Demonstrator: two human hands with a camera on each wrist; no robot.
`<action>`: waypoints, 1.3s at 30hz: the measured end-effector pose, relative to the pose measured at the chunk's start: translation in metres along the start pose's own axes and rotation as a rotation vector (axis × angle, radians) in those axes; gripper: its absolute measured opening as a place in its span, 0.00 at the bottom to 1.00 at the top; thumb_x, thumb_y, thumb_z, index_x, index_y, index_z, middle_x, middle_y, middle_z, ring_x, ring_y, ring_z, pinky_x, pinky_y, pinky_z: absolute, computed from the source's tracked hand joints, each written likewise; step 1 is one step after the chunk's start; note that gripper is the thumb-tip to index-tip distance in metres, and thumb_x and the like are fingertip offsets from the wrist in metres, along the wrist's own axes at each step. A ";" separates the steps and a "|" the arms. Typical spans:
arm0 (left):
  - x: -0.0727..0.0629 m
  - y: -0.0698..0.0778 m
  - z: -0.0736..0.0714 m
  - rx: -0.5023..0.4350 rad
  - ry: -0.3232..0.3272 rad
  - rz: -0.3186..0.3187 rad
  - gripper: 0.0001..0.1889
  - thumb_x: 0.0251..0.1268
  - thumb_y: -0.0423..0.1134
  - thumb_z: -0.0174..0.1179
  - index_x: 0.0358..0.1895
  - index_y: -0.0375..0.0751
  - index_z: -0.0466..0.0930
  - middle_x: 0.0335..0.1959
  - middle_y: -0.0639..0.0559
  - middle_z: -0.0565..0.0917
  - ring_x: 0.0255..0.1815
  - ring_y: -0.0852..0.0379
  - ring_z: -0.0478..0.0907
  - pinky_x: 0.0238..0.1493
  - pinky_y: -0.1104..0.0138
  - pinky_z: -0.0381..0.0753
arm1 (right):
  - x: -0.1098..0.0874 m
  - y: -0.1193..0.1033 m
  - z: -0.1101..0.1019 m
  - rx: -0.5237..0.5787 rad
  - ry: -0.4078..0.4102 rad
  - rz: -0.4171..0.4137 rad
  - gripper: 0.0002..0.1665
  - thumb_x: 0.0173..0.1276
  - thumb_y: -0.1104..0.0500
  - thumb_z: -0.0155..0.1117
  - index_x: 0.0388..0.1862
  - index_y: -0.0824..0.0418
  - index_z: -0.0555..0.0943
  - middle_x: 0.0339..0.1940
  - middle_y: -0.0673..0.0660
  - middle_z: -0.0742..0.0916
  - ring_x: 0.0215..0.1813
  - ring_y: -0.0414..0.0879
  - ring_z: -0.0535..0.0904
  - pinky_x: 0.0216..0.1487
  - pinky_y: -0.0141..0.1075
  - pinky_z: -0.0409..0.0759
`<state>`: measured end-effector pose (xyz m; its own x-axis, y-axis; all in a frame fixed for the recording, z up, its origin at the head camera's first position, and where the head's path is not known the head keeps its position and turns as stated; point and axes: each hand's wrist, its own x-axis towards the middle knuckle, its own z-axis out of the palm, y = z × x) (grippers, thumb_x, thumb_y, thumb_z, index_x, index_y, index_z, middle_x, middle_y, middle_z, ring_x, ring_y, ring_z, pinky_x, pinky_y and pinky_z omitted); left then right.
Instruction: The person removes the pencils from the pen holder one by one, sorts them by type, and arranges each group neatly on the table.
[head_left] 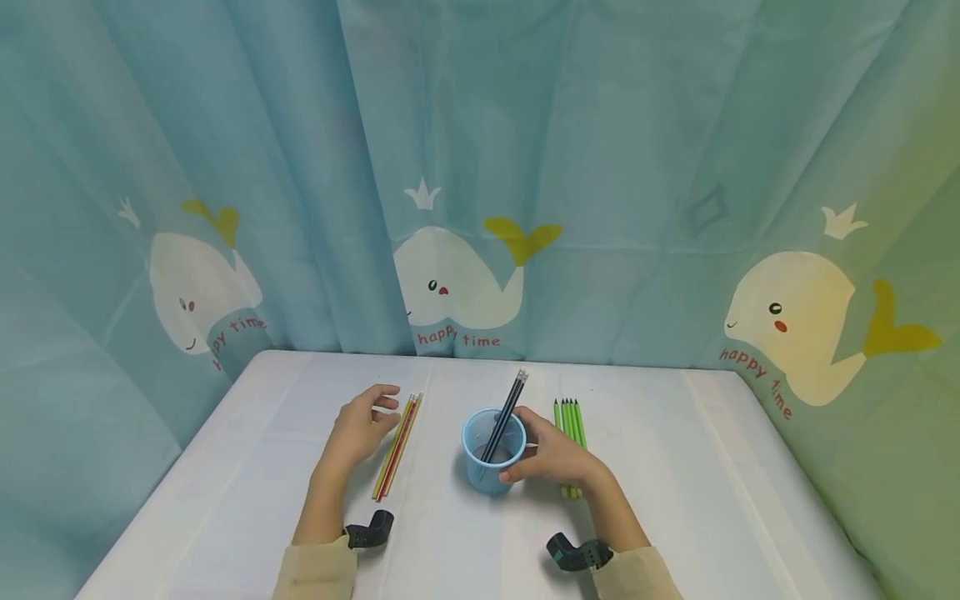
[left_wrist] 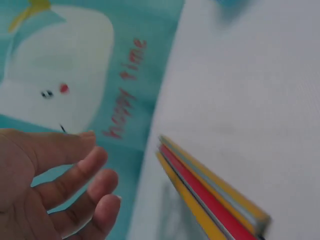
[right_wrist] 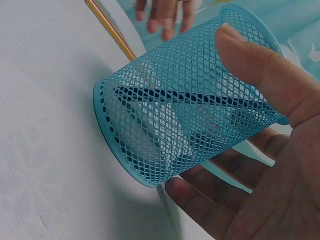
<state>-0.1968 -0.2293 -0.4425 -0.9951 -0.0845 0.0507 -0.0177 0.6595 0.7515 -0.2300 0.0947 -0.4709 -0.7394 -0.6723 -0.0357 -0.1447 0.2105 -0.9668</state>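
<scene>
Near the middle of the table, my right hand (head_left: 558, 454) holds a light-blue mesh pencil cup (head_left: 486, 478) from its right side. In the right wrist view the thumb lies along the cup wall (right_wrist: 175, 70), with the fingers behind it. Dark pencils (head_left: 510, 403) lean inside, their ends sticking out above the rim. My left hand (head_left: 362, 429), fingers loosely bent and holding nothing, hovers beside a small bundle of yellow and red pencils (head_left: 398, 446). The left wrist view shows that bundle (left_wrist: 210, 195) to the right of the fingers, apart from them.
Several green pencils (head_left: 573, 423) lie side by side right of the cup, partly hidden behind my right hand. A white cloth covers the table (head_left: 675, 467). Along its back edge hangs a blue-green curtain (head_left: 622, 208) printed with whales.
</scene>
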 end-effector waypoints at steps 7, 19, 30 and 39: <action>-0.011 0.039 0.007 -0.051 0.003 0.171 0.21 0.68 0.33 0.63 0.63 0.45 0.77 0.50 0.46 0.85 0.49 0.50 0.82 0.46 0.58 0.83 | 0.000 0.000 0.000 0.005 -0.005 0.002 0.47 0.50 0.58 0.81 0.68 0.57 0.67 0.62 0.56 0.80 0.66 0.53 0.74 0.64 0.48 0.78; -0.021 0.079 0.052 -0.029 0.001 0.492 0.12 0.68 0.40 0.64 0.53 0.53 0.83 0.55 0.60 0.81 0.59 0.57 0.76 0.55 0.57 0.82 | 0.002 0.001 0.000 0.011 0.003 0.005 0.47 0.51 0.59 0.81 0.68 0.57 0.68 0.60 0.56 0.81 0.64 0.55 0.76 0.62 0.47 0.79; -0.027 0.077 0.073 0.054 -0.209 0.522 0.23 0.71 0.57 0.58 0.65 0.58 0.78 0.73 0.48 0.66 0.74 0.41 0.58 0.65 0.39 0.69 | 0.001 0.002 0.000 0.027 -0.039 -0.029 0.41 0.55 0.62 0.78 0.66 0.59 0.68 0.59 0.59 0.81 0.57 0.51 0.82 0.55 0.40 0.83; -0.028 0.077 0.074 0.107 -0.252 0.499 0.28 0.72 0.59 0.55 0.70 0.52 0.73 0.75 0.51 0.66 0.75 0.44 0.59 0.69 0.42 0.68 | 0.000 0.001 0.000 0.030 -0.025 -0.020 0.45 0.53 0.59 0.80 0.68 0.54 0.68 0.61 0.58 0.80 0.60 0.51 0.79 0.57 0.40 0.81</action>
<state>-0.1774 -0.1205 -0.4346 -0.8778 0.4287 0.2139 0.4635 0.6472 0.6052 -0.2300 0.0954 -0.4722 -0.7198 -0.6938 -0.0220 -0.1394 0.1754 -0.9746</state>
